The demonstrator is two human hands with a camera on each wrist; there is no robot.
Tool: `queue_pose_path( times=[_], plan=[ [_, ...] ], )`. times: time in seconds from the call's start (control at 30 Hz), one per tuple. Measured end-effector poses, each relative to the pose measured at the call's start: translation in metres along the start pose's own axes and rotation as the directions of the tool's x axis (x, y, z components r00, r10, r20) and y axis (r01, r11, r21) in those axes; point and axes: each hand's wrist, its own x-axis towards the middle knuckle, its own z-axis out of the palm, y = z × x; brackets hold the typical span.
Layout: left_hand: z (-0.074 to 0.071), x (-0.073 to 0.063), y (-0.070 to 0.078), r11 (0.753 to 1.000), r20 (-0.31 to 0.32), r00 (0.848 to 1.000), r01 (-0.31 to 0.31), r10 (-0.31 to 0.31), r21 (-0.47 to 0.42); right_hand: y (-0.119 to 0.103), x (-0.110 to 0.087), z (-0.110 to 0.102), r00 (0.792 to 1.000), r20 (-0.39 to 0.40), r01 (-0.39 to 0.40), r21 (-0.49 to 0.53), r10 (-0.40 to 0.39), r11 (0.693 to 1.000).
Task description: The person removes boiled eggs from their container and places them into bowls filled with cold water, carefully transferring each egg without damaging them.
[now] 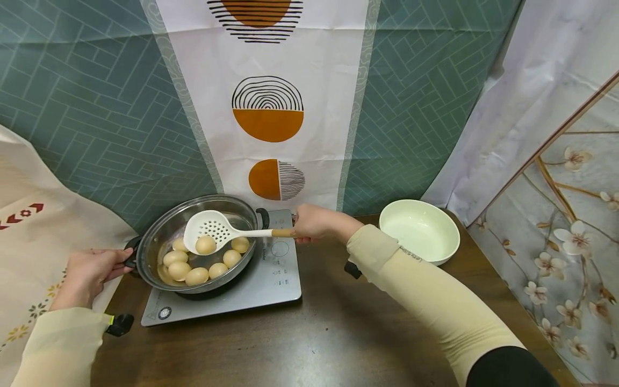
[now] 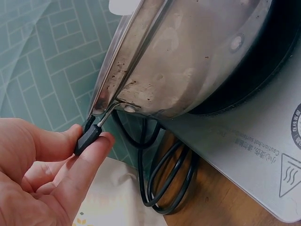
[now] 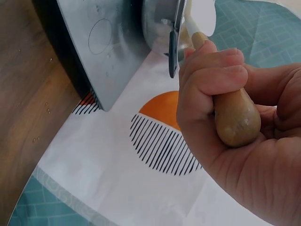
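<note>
At the left, we see the left hand [image 1: 92,270] pinching the black side handle [image 2: 88,139] between thumb and fingers, probably to steady the steel pan [image 1: 170,221]. That pan sits on an induction cooktop [image 1: 278,282], with 7 brown eggs [image 1: 197,277] inside. Above them, a white slotted skimmer [image 1: 232,233] is held scoop-side up, we judge, so 1 more egg [image 1: 205,245] rests without rolling off. The right hand [image 1: 315,222] wraps the wooden grip [image 3: 238,120], likely for control. Farther right, a pale green bowl [image 1: 420,231] stands apart, perhaps leaving working room.
</note>
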Motion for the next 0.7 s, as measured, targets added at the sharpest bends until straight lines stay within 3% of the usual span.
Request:
queue_pose_path(
  times=[0.3, 0.7],
  plan=[
    [0.001, -0.003, 0.001, 1.0, 0.004, 1.0, -0.012, 0.012, 0.0, 0.025, -0.006, -0.017, 1.0, 0.011, 0.009, 0.077, -0.01, 0.997],
    [0.0, -0.003, 0.001, 1.0, 0.01, 1.0, 0.007, -0.007, -0.005, 0.062, -0.041, -0.051, 0.999, -0.025, -0.036, 0.148, 0.04, 0.988]
  ],
)
